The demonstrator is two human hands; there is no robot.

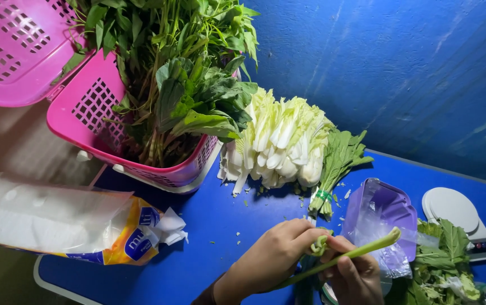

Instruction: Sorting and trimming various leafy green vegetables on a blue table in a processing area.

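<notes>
Head view, from the left edge across: a pack of clear plastic bags [57,223] lies on its side at the near left of the blue table [209,226], its mouth toward the middle with a few white bags spilling out. Behind it stands a pink slotted basket [93,113] with its lid [11,45] swung open to the left; the basket is crammed with upright long-stemmed leafy greens [181,73]. Just right of the basket, touching its side, a heap of pale white-stalked cabbage leaves [279,141] rests against the blue wall, and beside that lies a small tied bundle of green leaves [336,164], cut ends toward me. Nearer me, my left hand [268,260] is closed, fingers curled over the lower part of a long green stalk [339,257], with a scrap of leaf pinched at my fingertips. My right hand [356,277] sits just right of it, touching it, fingers wrapped under the same stalk. The stalk's long axis runs from low left, below my left hand, up to the right, its cut tip poking out past my right hand and over the purple tray [381,212]. Both hands are on it; the free tip lies on the right hand's side. The tray holds crumpled clear film as far as I can tell. Right of it lies a loose pile of trimmed leaves [443,260], and behind that a white kitchen scale [454,212], nothing on its plate.
</notes>
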